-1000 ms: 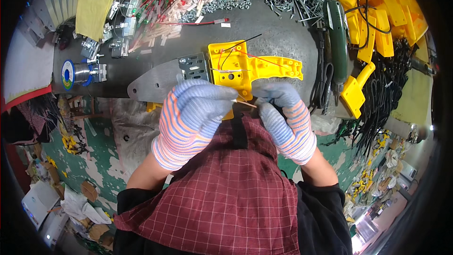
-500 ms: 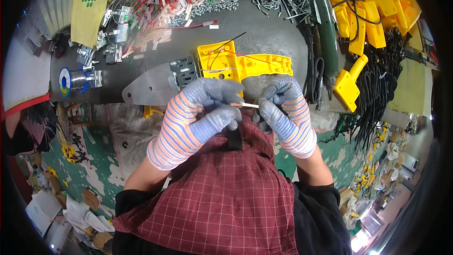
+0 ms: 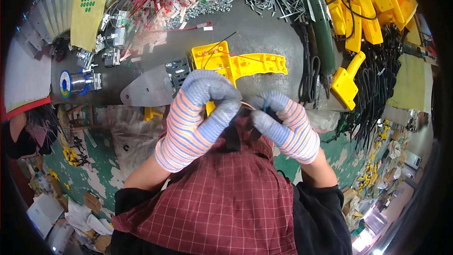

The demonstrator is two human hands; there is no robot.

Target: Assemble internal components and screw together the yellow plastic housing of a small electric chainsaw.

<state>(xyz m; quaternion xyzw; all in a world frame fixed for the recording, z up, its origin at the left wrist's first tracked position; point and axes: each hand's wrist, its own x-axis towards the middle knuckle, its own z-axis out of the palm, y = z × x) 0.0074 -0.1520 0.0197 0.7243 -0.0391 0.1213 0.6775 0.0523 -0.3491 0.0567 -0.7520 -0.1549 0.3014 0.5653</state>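
Both my hands wear striped knit gloves with grey-blue fingertips. My left hand [image 3: 202, 111] is closed in a pinch. My right hand [image 3: 285, 125] is pinched too, a short way to the right of it. A thin pale-orange wire [image 3: 247, 105] spans the gap between the two sets of fingertips; its ends are hidden in the gloves. Just beyond my hands lies an open yellow plastic handle shell [image 3: 264, 63], with red and black wires inside. A grey metal plate [image 3: 148, 87] with a slotted metal part [image 3: 177, 73] adjoins the shell, partly behind my left hand.
A solder spool [image 3: 71, 84] stands at the left, near small metal switch-like parts [image 3: 113, 56]. Red-and-white wire leads [image 3: 158, 9], nuts [image 3: 212, 4] and screws [image 3: 283, 0] are heaped at the back. A green power screwdriver [image 3: 322, 38], yellow shells [image 3: 365, 14] and black cords [image 3: 373, 80] lie right.
My hands have drawn slightly together, and my left hand has turned with its fingers curling over. The white sleeve-like piece seen between them is now hidden; a thin wire shows there.
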